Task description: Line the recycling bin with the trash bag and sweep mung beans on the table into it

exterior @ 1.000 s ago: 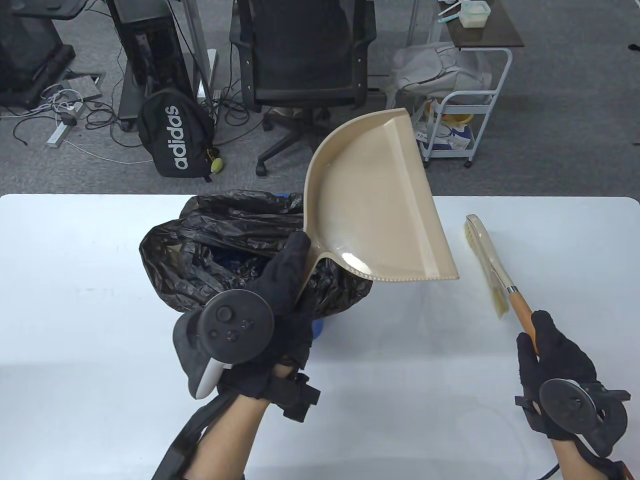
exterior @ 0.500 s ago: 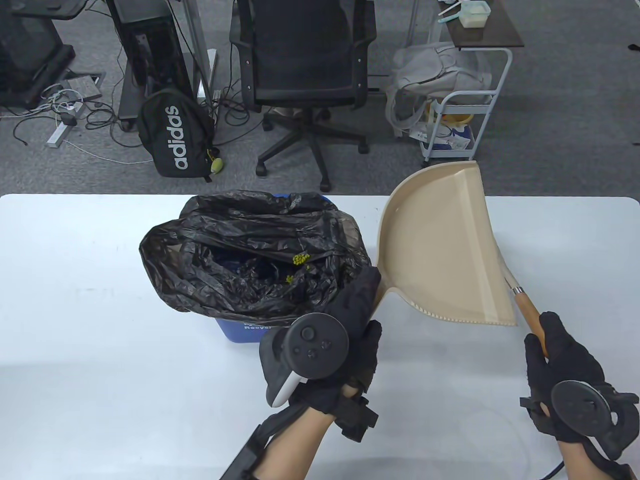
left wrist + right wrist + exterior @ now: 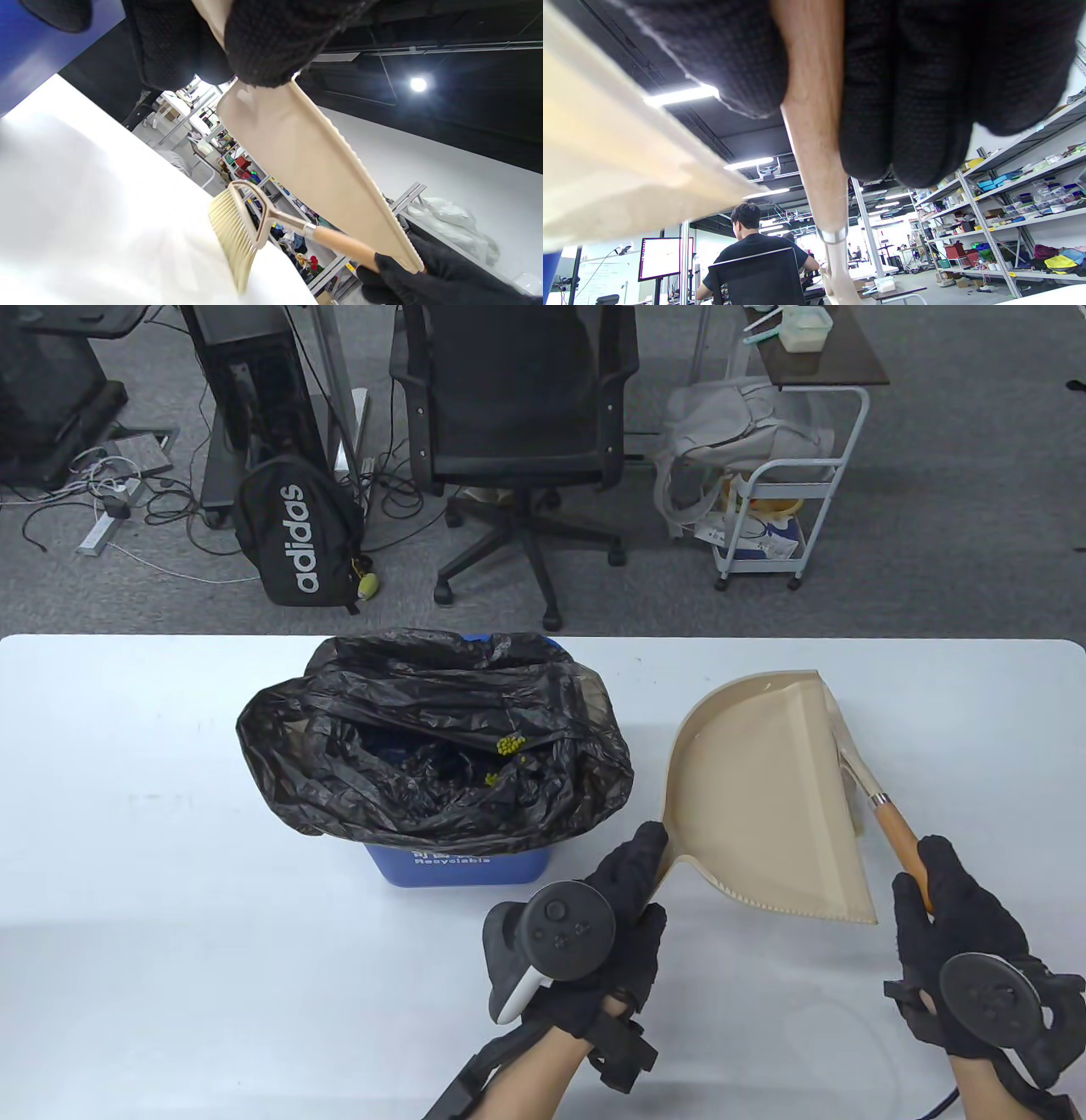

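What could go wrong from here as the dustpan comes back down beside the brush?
1. The dustpan, gripped by the left hand, hangs tilted over the brush held by the right hand; lowered straight down, it may land on the brush.
2. The trash bag sits loosely bunched over the blue recycling bin, so a knock may pull it off the rim.
3. A few mung beans rest high on a bag fold and could spill.

White table (image 3: 127,848) under lined bin (image 3: 458,869)
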`<state>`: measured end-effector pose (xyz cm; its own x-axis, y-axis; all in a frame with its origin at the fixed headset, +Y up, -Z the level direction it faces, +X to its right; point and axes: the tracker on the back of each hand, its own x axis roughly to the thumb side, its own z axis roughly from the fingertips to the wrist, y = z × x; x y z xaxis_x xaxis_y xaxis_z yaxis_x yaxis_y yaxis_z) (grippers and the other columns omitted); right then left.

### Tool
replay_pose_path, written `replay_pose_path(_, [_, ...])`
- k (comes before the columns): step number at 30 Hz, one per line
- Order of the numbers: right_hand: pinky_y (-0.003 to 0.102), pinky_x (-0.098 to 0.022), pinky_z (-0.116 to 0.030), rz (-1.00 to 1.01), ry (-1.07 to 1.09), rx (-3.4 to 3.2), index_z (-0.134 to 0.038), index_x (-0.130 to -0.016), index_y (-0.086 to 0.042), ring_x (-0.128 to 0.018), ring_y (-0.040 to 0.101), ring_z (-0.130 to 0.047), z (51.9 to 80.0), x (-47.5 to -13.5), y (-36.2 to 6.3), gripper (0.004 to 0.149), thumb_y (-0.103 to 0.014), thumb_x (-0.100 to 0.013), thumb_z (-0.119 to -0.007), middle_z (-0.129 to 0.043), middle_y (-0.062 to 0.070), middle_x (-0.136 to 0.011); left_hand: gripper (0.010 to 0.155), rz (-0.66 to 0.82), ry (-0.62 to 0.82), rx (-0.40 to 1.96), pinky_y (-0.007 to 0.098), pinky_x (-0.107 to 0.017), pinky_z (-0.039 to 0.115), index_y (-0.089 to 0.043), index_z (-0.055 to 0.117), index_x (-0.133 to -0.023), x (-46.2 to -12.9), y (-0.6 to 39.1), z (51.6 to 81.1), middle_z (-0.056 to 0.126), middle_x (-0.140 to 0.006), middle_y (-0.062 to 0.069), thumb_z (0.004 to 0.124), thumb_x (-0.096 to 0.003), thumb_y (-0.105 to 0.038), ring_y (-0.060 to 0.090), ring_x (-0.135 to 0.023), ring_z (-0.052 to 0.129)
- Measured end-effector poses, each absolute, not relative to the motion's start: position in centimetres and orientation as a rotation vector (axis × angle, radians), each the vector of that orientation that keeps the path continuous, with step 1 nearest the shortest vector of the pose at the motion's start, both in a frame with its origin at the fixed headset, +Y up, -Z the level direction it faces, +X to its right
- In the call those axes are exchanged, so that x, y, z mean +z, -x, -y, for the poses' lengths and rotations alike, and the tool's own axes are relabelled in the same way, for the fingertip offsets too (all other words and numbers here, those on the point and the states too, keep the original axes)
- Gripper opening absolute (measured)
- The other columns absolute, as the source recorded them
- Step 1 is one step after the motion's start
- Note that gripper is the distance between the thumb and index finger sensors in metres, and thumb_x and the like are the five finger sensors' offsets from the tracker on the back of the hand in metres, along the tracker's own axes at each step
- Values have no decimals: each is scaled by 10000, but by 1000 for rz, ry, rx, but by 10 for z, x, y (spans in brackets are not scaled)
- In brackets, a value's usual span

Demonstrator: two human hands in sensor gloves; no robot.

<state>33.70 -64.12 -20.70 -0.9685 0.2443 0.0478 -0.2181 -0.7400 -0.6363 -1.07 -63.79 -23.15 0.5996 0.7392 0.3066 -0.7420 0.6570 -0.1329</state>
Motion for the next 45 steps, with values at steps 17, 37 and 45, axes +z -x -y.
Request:
replay_pose_path(17, [595, -393, -874, 991, 34, 2745, -852, -903, 44, -521, 437, -1084, 643, -207, -332, 565, -319, -470, -837, -1025, 270, -661, 732, 258, 72, 810, 857, -617, 522, -105, 525, -1140, -263, 32, 714, 709, -1094, 286, 855, -486, -89, 583, -944, 778])
replay_pose_path(37, [610, -415, -858, 1034, -91, 2931, -847, -917, 34, -548, 455, -1067, 646, -214, -293, 556, -289, -464, -840, -1009, 289, -686, 729, 197, 52, 806, 859, -611, 527, -105, 535, -1134, -272, 60, 730, 712, -1090, 287, 857, -480, -88, 584, -940, 780])
replay_pose_path(45, [618, -427, -848, 1077, -101, 3177, -853, -918, 28, -563, 466, -1059, 637, -226, -281, 552, -283, -462, -845, -1005, 293, -697, 730, 204, 52, 814, 858, -613, 526, -106, 530, -1137, -272, 61, 730, 709, -1092, 285, 856, -483, -91, 579, -943, 781])
